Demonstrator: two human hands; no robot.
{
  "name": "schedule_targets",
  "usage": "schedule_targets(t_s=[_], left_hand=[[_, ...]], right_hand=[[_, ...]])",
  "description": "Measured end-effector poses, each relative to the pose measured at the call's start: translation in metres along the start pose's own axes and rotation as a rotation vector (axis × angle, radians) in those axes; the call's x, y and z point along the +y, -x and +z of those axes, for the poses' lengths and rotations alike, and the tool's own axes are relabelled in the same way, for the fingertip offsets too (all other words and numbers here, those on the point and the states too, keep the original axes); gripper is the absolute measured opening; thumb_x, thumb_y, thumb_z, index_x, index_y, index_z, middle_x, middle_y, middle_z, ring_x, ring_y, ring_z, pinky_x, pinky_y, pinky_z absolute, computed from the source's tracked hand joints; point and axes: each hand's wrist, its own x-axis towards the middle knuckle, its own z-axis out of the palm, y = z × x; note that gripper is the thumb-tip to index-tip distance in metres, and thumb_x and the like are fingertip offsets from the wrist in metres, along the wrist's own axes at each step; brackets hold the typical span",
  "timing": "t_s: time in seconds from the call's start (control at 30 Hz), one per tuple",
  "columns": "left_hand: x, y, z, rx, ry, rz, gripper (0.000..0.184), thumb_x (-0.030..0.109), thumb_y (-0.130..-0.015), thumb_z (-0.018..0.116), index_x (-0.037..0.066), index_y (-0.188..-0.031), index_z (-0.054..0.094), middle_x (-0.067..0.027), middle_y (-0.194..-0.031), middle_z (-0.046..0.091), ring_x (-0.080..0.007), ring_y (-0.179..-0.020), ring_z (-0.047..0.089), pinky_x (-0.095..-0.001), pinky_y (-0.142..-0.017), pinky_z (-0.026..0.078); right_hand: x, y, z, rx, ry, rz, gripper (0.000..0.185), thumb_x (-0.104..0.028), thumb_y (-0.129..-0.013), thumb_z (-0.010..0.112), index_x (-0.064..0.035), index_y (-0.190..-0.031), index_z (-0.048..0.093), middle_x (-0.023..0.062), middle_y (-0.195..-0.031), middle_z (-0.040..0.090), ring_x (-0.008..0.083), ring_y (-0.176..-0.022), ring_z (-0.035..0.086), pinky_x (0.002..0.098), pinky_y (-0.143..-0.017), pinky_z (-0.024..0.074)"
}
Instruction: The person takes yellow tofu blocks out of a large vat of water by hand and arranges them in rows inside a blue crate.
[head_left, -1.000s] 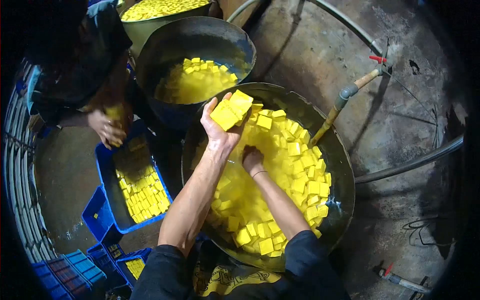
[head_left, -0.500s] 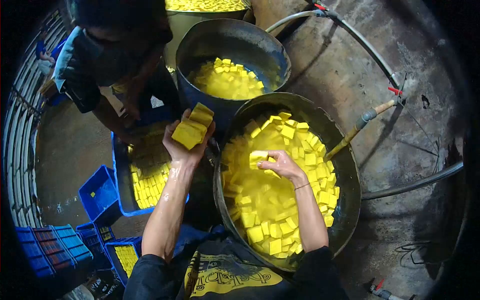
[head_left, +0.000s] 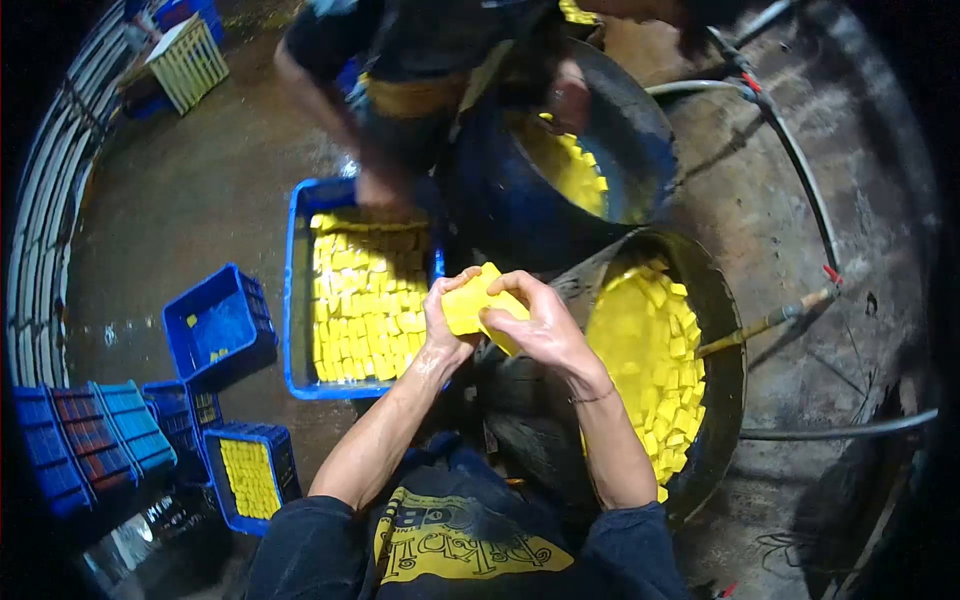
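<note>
Between blue crate (head_left: 293, 290) and vat (head_left: 724, 400), my left hand (head_left: 446, 325) cradles yellow blocks (head_left: 464, 304), fingers curled; my right hand (head_left: 548, 325) pinches them, likely for steadiness.

- To your far left: one row of pale slats (head_left: 40, 250), upright, curving at the edge of your view.
- On your left: one brown floor (head_left: 150, 240), stained, with wet glints.
- At your upper left: one cream slatted crate (head_left: 188, 65).
- At your lower left: blue, dull red and turquoise crates (head_left: 98, 437), side by side.
- On your right: one mottled grey concrete surface (head_left: 770, 190); pipes (head_left: 806, 178) with red handles (head_left: 832, 273); one dark hose (head_left: 840, 432).
- Around you: uneven light, dark at the edges.
</note>
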Motion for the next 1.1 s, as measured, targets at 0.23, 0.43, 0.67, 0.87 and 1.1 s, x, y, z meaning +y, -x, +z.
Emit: schedule_targets(t_s=[0.23,0.43,0.67,0.87,1.1], left_hand=[[0.046,0.020,-0.063,0.146,0.121,-0.061,0.036,0.029,-0.082,0.052,0.004,-0.107,0.058,-0.0137,-0.102,0.063,-0.0284,-0.094,0.062,-0.0411,-0.085,0.050],[0.098,0.040,-0.126,0.336,0.098,-0.060,0.049,0.056,-0.092,0.043,0.013,-0.109,0.058,-0.0050,-0.097,0.063,-0.0212,-0.090,0.061,-0.0391,-0.084,0.049],[0.174,0.044,-0.228,0.627,-0.387,0.269,0.061,0.051,-0.097,0.038,0.004,-0.134,0.045,-0.0109,-0.126,0.056,-0.0235,-0.117,0.052,-0.0376,-0.103,0.037],[0.189,0.051,-0.256,0.695,-1.545,0.364,0.038,0.030,-0.095,0.045,0.000,-0.116,0.058,-0.0205,-0.118,0.059,-0.0353,-0.116,0.052,-0.0379,-0.103,0.037],[0.181,0.040,-0.345,0.180,-2.317,-0.510,0.037,0.025,-0.094,0.035,0.003,-0.105,0.062,-0.0231,-0.108,0.064,-0.0366,-0.103,0.062,-0.0487,-0.087,0.047]], right_hand=[[0.012,-0.040,0.092,0.234,0.388,-0.217,0.082,-0.036,-0.063,0.081,-0.0050,-0.128,0.043,0.0234,-0.124,0.045,0.0378,-0.117,0.045,0.0458,-0.098,0.0382],[0.100,-0.089,0.185,-0.526,-0.346,0.419,0.065,-0.032,-0.073,0.072,-0.0031,-0.128,0.050,0.0146,-0.127,0.051,0.0262,-0.116,0.049,0.0368,-0.098,0.0407],[0.121,-0.147,0.297,-0.573,-0.505,0.730,0.044,-0.037,-0.082,0.066,-0.0026,-0.109,0.060,0.0036,-0.099,0.066,0.0140,-0.085,0.065,0.0272,-0.068,0.0526],[0.182,-0.114,0.425,-0.266,0.437,0.873,0.051,-0.049,-0.089,0.049,-0.0155,-0.126,0.055,0.0225,-0.149,0.010,0.0575,-0.128,0.017,0.0678,-0.097,0.0291],[0.187,-0.113,0.328,-0.533,-0.148,0.692,0.047,-0.038,-0.091,0.049,-0.0059,-0.124,0.058,0.0136,-0.126,0.059,0.0240,-0.113,0.054,0.0349,-0.096,0.0409]])
